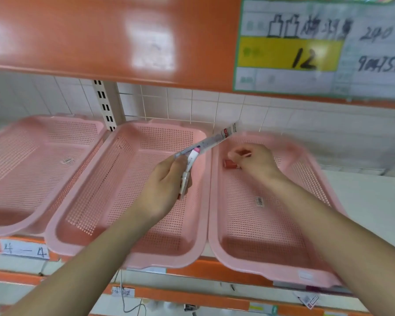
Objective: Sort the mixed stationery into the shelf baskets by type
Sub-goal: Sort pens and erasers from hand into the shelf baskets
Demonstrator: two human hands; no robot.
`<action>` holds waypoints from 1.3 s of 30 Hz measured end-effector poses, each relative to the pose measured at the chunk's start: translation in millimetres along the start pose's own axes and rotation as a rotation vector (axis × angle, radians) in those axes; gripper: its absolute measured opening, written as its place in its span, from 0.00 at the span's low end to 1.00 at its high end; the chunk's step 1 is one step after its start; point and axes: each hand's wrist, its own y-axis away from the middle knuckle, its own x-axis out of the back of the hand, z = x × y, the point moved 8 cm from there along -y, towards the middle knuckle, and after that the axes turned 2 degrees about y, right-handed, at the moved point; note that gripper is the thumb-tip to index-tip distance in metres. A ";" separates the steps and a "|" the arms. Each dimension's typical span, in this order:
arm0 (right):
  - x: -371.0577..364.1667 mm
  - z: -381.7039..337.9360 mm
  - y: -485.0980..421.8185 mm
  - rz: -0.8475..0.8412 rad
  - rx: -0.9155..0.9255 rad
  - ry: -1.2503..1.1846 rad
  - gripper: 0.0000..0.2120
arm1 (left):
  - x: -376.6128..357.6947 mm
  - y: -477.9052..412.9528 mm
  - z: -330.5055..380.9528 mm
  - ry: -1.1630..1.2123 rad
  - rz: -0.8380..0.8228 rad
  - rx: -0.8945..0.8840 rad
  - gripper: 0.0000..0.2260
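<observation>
Orange shelving (100,37) stands against a white tiled wall (214,106), and one shelf carries three pink mesh baskets side by side.

The left hand (167,179) is closed around two pieces of stationery. One is a pen (191,160) with a pink band near its top, standing nearly upright in the fist. The other is a long white packet (217,139) that slants up and away towards the right hand, with a red mark near its far end whose print is too blurred to read. This hand hovers over the middle basket (132,254).

The right hand (255,161) is just to the right of the left one, over the far end of the right basket (260,270), with its fingers bent downward. A small red item (232,163) sits at its fingertips. Motion blur hides whether the fingers pinch it or only touch it.

Nearer the person than the right hand, a small barcode sticker (259,201) is stuck to the floor of the right basket. Well to the left of the left hand lies the left basket (9,226), with a blurred sticker (67,160) on its floor.

Below that basket, on the shelf's front edge, a white label (24,249) is handwritten "4—4". Above the right hand, a price sign (317,49) hangs from the upper shelf. It shows "12" in black on a yellow band, and its other handwriting is too blurred to read with certainty.
</observation>
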 end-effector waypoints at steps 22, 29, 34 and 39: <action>-49.3 -81.7 108.4 -0.058 -0.303 -0.800 0.04 | 53.4 75.7 -7.5 0.208 0.112 0.196 0.21; -63.0 -111.0 134.3 -0.150 -0.126 -0.518 0.13 | 91.7 96.7 1.5 0.094 0.269 0.177 0.17; -78.5 -141.3 134.0 -0.203 -0.059 -0.393 0.10 | 122.4 98.4 2.0 0.016 0.341 0.169 0.14; -113.3 -172.4 123.8 -0.258 -0.023 -0.349 0.09 | 168.7 89.9 -1.9 -0.004 0.382 0.152 0.14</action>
